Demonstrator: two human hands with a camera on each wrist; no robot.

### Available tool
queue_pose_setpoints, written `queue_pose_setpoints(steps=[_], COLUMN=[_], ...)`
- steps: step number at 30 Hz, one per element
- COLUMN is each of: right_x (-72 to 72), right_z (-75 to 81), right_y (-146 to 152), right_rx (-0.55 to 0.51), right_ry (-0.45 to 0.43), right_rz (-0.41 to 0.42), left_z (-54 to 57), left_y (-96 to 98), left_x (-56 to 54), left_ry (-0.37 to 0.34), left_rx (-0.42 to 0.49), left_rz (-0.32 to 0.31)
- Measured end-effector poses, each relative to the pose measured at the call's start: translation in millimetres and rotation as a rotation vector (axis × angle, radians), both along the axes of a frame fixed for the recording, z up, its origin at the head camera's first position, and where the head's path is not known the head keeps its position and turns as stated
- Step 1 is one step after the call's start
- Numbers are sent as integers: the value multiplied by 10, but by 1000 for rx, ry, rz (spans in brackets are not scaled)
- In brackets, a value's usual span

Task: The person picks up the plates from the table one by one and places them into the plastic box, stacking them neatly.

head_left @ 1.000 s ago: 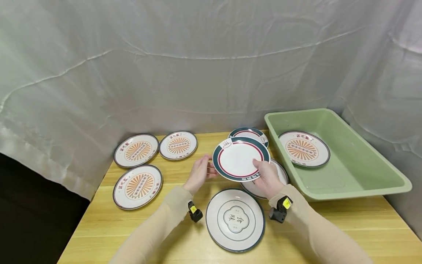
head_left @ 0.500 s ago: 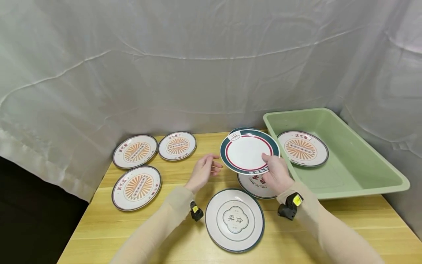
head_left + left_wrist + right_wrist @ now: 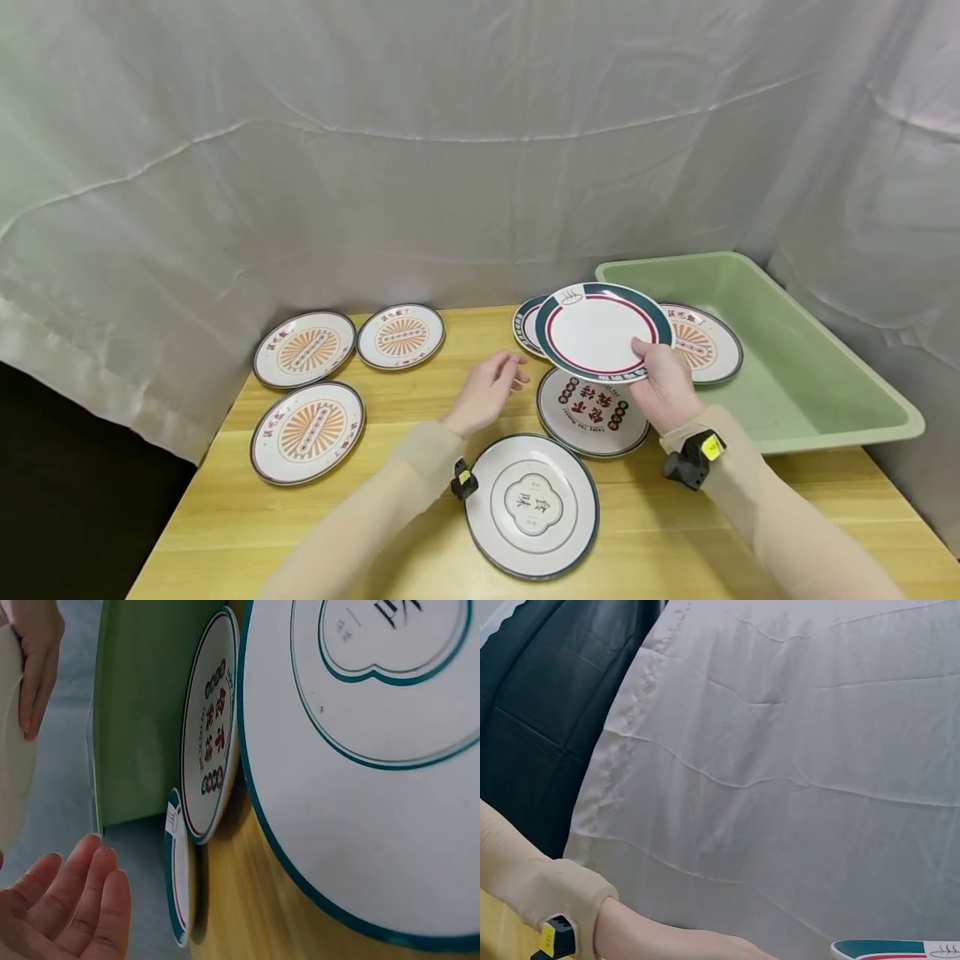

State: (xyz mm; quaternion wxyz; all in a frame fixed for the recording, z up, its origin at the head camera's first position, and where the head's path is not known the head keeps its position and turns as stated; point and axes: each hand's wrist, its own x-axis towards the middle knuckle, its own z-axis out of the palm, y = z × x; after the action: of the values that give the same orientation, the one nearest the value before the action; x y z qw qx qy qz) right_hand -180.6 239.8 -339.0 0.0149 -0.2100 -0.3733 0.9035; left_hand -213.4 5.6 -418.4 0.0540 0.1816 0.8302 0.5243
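Observation:
My right hand [image 3: 663, 385] grips the right edge of a white plate with a green and red rim [image 3: 600, 329], its thumb on top. This plate is held in the air, partly over the left wall of a green tub [image 3: 810, 375]. Below it on the table lies a plate with red characters [image 3: 581, 417]. Behind it, another green-rimmed plate [image 3: 527, 323] is partly covered. My left hand [image 3: 489, 392] hovers left of the held plate, holding nothing; in the left wrist view its fingers [image 3: 79, 900] are loosely extended. One orange sunburst plate [image 3: 708, 342] lies inside the tub.
Three sunburst plates, a back left plate [image 3: 305, 350], a front left plate [image 3: 307, 433] and a back middle plate [image 3: 401, 337], lie on the wooden table [image 3: 405, 517]. A blue-rimmed plate [image 3: 517, 542] lies nearest me. Grey cloth [image 3: 420, 192] hangs behind.
My right hand has carried the green-rimmed plate rightward, up to the tub's left wall. My left hand has come off near that plate's left edge and shifted slightly right.

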Motion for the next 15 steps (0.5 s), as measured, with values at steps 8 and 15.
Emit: queue_pose_setpoints(steps=[8, 15], right_x=[-51, -80], right_z=[38, 36], right_y=[238, 505], right_rx=[-66, -115], right_ry=[48, 93], right_rz=[-42, -55], left_z=[92, 164], left_y=[219, 445], left_x=[29, 29], left_ry=[152, 258], left_rx=[-153, -253], left_rz=[-73, -126])
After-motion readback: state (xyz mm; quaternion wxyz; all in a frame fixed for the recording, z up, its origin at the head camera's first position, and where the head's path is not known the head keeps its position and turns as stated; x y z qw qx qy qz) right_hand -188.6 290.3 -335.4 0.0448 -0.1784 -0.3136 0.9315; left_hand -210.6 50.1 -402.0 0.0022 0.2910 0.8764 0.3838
